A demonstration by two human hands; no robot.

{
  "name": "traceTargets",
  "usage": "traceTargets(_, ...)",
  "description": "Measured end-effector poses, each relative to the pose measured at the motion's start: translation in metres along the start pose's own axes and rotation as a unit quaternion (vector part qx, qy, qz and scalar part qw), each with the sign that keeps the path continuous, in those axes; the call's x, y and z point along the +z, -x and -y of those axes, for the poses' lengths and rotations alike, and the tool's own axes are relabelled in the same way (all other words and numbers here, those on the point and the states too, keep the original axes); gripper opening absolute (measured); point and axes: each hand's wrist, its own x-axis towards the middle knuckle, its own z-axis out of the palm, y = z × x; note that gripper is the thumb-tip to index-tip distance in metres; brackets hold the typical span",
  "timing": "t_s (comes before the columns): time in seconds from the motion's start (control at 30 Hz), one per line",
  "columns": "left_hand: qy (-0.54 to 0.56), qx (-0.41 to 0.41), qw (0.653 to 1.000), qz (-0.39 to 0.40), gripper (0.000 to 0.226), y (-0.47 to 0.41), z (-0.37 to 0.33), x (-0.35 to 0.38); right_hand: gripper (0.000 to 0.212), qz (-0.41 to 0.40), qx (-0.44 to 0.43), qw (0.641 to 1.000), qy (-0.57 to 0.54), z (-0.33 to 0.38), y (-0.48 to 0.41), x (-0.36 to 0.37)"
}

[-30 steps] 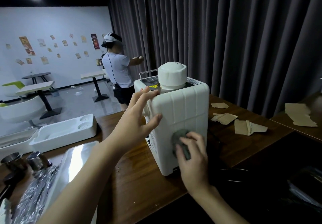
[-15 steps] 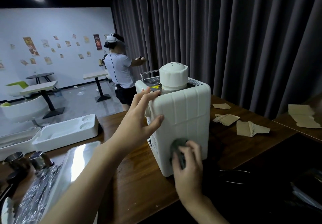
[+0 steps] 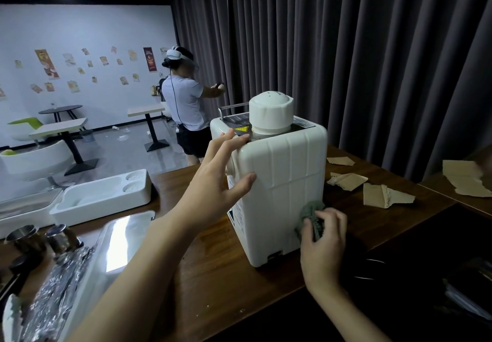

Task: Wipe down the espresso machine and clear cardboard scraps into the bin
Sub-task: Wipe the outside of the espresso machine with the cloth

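The white espresso machine (image 3: 282,182) stands upright on the brown wooden counter (image 3: 229,277), its ribbed back panel facing me. My left hand (image 3: 215,179) rests on its upper left corner, fingers straight over the top edge and thumb against the back panel. My right hand (image 3: 323,238) grips a grey-green cloth (image 3: 310,210) and presses it on the panel's lower right corner. Torn cardboard scraps (image 3: 383,195) lie on the counter to the machine's right, with a larger scrap (image 3: 463,179) on the adjoining counter.
A white moulded tray (image 3: 103,195) and a shiny metal tray (image 3: 125,238) sit to the left, with foil and metal cups (image 3: 40,238) near the left edge. A dark bin area (image 3: 426,275) lies at lower right. A person with a headset (image 3: 186,107) stands behind the counter.
My right hand has slid the cloth from the lower middle of the panel rightward to its lower right corner. My left hand has stayed on the machine's top corner.
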Motion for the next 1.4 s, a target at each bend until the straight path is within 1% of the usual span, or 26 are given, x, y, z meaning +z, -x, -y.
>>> traceTargets(0.07, 0.002, 0.001, 1.0, -0.002, 0.06, 0.0, 0.0, 0.001, 0.017, 0.004, 0.01, 1.0, -0.002, 0.005, 0.008, 0.004)
traceTargets(0.13, 0.006, 0.004, 1.0, -0.003, 0.058, 0.0, 0.001, 0.002, 0.016, 0.023, -0.002, 1.0, 0.003, 0.011, 0.023, 0.009)
traceTargets(0.23, 0.019, 0.009, 1.0, -0.005, 0.058, -0.001, 0.004, 0.003, 0.018, 0.074, -0.048, 0.996, 0.01, 0.022, 0.052, 0.018)
traceTargets(0.33, 0.028, 0.01, 1.0, -0.005, 0.058, -0.001, 0.007, 0.004, 0.024, 0.142, -0.121, 0.982, 0.018, 0.027, 0.071, 0.022)
traceTargets(0.4, 0.03, 0.008, 1.0, -0.003, 0.058, -0.001, 0.007, 0.005, 0.025, 0.167, -0.161, 0.973, 0.022, 0.022, 0.071, 0.02)
traceTargets(0.47, 0.03, 0.01, 0.999, -0.005, 0.057, -0.001, 0.007, 0.004, 0.027, 0.175, -0.171, 0.969, 0.035, 0.016, 0.064, 0.016)
traceTargets(0.53, 0.031, 0.013, 0.999, -0.008, 0.057, -0.002, 0.007, 0.004, 0.026, 0.157, -0.136, 0.977, 0.04, 0.009, 0.054, 0.012)
traceTargets(0.63, 0.027, 0.01, 1.0, -0.004, 0.058, -0.002, 0.007, 0.004, 0.019, 0.104, -0.013, 0.994, 0.033, 0.001, 0.03, 0.003)
traceTargets(0.7, 0.031, 0.01, 0.999, 0.001, 0.059, -0.002, 0.008, 0.003, 0.019, 0.06, 0.051, 0.996, 0.034, -0.004, 0.011, -0.003)
traceTargets(0.77, 0.032, 0.01, 0.999, 0.006, 0.059, -0.003, 0.009, 0.003, 0.019, 0.034, 0.083, 0.995, 0.035, -0.006, -0.002, -0.007)
traceTargets(0.83, 0.028, 0.008, 1.0, 0.007, 0.059, -0.003, 0.008, 0.003, 0.019, 0.029, 0.094, 0.995, 0.035, -0.003, -0.003, -0.006)
traceTargets(0.93, 0.026, 0.012, 1.0, 0.005, 0.059, -0.002, 0.008, 0.003, 0.019, 0.043, 0.062, 0.997, 0.028, 0.008, 0.016, 0.0)
traceTargets(1.1, 0.034, 0.008, 0.999, -0.001, 0.059, -0.002, 0.008, 0.004, 0.025, 0.126, -0.036, 0.99, 0.054, 0.017, 0.054, 0.012)
traceTargets(1.17, 0.035, 0.007, 0.999, 0.001, 0.059, -0.002, 0.007, 0.004, 0.026, 0.151, -0.054, 0.986, 0.052, 0.015, 0.052, 0.009)
traceTargets(1.23, 0.034, 0.01, 0.999, 0.005, 0.06, -0.001, 0.007, 0.004, 0.024, 0.142, -0.023, 0.989, 0.023, 0.014, 0.044, 0.004)
traceTargets(1.33, 0.04, 0.014, 0.999, 0.019, 0.067, 0.002, 0.006, 0.003, 0.024, 0.098, 0.075, 0.992, -0.029, 0.02, 0.03, -0.003)
traceTargets(1.4, 0.007, 0.004, 1.0, 0.022, 0.074, 0.011, 0.003, 0.004, 0.031, 0.116, 0.121, 0.983, -0.072, 0.022, 0.023, -0.011)
